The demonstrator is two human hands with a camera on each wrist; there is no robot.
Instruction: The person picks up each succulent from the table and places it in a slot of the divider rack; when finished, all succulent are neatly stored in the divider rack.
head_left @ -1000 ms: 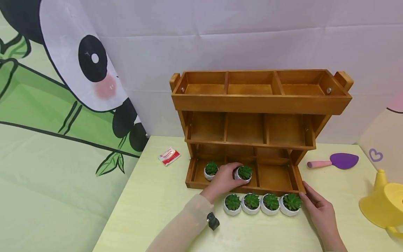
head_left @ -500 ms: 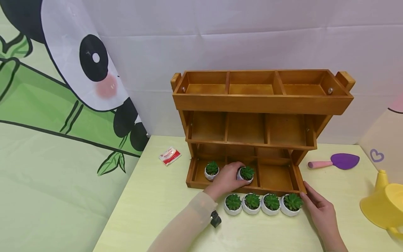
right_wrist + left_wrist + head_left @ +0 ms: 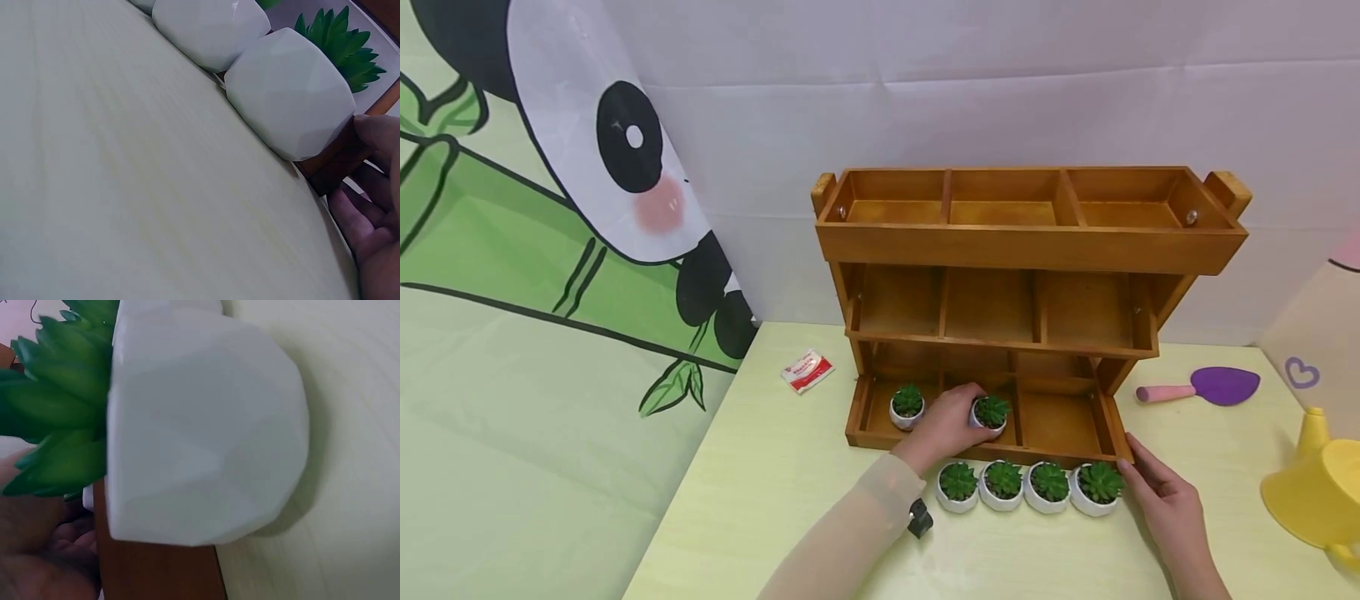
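My left hand [image 3: 946, 423] grips a small potted succulent [image 3: 992, 412] by its white pot, in the middle compartment of the bottom tier of a wooden shelf [image 3: 1030, 250]. Another succulent [image 3: 907, 403] sits in the left compartment. With the thumb in front and fingers at the side, my right hand [image 3: 1168, 500] holds the shelf's lower right corner. Several potted succulents [image 3: 1049, 487] stand in a row on the table before the shelf. One faceted white pot [image 3: 206, 437] fills much of the left wrist view, hiding most of the held plant there.
Right of the shelf lies a purple trowel [image 3: 1225, 386] with a pink handle. A yellow watering can [image 3: 1311, 492] stands at the right edge. On the left is a red-and-white packet [image 3: 807, 371]. A pale cloth wall [image 3: 1000, 100] rises behind the shelf.
The head view has shifted slightly, so the scene sits a little farther right. My left hand and its succulent have edged right within the compartment; my right hand stays at the shelf corner.
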